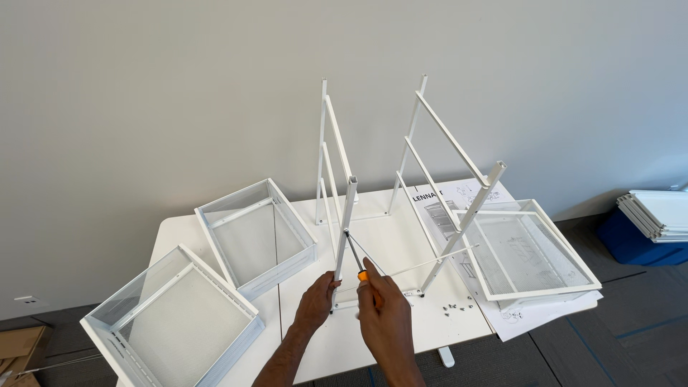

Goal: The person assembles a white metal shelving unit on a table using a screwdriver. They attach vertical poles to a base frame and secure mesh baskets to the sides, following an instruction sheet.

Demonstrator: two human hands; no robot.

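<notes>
A white metal frame (337, 158) of upright posts and slanted rails stands on the white table (387, 236). My left hand (315, 301) grips the near left post (345, 229) close to its foot. My right hand (383, 315) holds a screwdriver (356, 254) with an orange handle, its thin shaft angled up with the tip touching that post. A thin white cross rod (430, 264) runs diagonally between the near posts.
Two white mesh drawers (258, 233) (172, 322) sit at the table's left. A third mesh drawer (530, 247) lies at the right on an instruction sheet (466, 197). Small screws (455, 309) are scattered near the front edge. White panels on a blue box (656, 222) stand on the floor at right.
</notes>
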